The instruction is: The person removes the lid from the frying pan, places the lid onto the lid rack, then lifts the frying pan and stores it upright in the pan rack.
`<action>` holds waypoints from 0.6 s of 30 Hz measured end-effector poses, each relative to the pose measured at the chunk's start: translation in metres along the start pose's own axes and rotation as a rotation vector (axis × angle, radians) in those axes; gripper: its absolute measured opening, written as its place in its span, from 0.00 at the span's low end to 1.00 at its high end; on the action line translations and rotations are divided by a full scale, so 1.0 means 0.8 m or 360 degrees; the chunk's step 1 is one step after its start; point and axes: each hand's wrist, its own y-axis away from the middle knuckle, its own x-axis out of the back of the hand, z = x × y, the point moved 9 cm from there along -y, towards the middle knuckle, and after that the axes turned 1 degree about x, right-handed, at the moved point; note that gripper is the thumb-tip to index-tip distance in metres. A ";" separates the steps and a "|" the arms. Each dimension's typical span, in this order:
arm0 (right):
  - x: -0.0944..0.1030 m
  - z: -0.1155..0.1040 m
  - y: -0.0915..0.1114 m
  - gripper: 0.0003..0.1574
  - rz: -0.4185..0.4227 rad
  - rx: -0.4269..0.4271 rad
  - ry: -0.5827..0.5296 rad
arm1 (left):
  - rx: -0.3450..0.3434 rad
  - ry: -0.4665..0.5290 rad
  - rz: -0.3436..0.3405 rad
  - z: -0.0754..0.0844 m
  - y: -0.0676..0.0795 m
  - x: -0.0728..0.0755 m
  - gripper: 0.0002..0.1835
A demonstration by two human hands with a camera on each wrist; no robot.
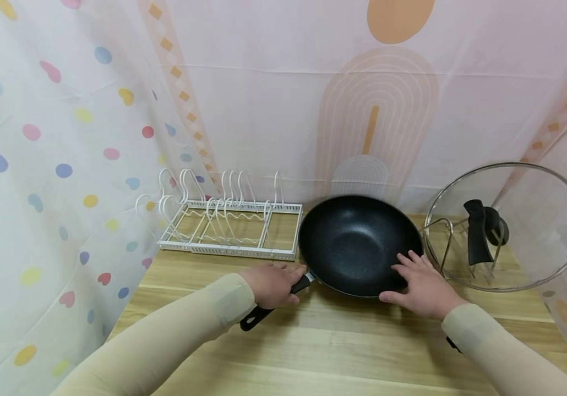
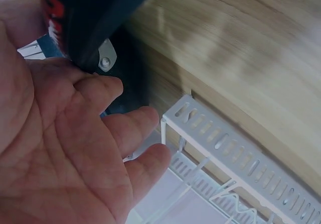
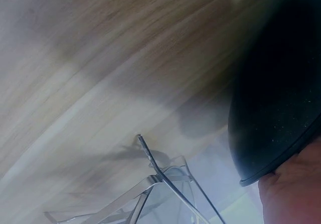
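Observation:
A black wok (image 1: 360,247) sits on the wooden table, its handle (image 1: 303,283) pointing toward the front left. My left hand (image 1: 272,283) lies over that handle. In the left wrist view the left palm (image 2: 65,133) shows with relaxed, spread fingers, and the dark handle (image 2: 93,13) passes beside the index finger. At the wok's right side, my right hand (image 1: 424,283) spreads its fingers over the rim. The right wrist view shows the wok's dark outer wall (image 3: 281,98) with part of the right hand (image 3: 293,194) against its rim; the fingertips are hidden there.
Left of the wok stands a white wire rack (image 1: 244,253) with several upright loops. To the right, a large glass lid (image 1: 536,220) with a black knob leans upright in a metal wire stand (image 1: 447,242). A patterned curtain (image 1: 263,110) hangs behind the table.

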 end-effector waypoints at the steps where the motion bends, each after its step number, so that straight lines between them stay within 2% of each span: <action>1: 0.000 0.001 0.000 0.60 0.0003 -0.0001 0.0000 | -0.0006 0.0007 0.0000 0.001 -0.001 0.000 0.44; 9: 0.002 0.005 -0.002 0.61 0.0012 -0.0003 0.0020 | -0.0037 0.0026 -0.0003 0.007 -0.002 0.001 0.43; 18: 0.007 0.009 -0.003 0.59 0.0041 0.0001 0.0061 | -0.0008 0.0005 -0.0024 0.008 -0.003 -0.004 0.45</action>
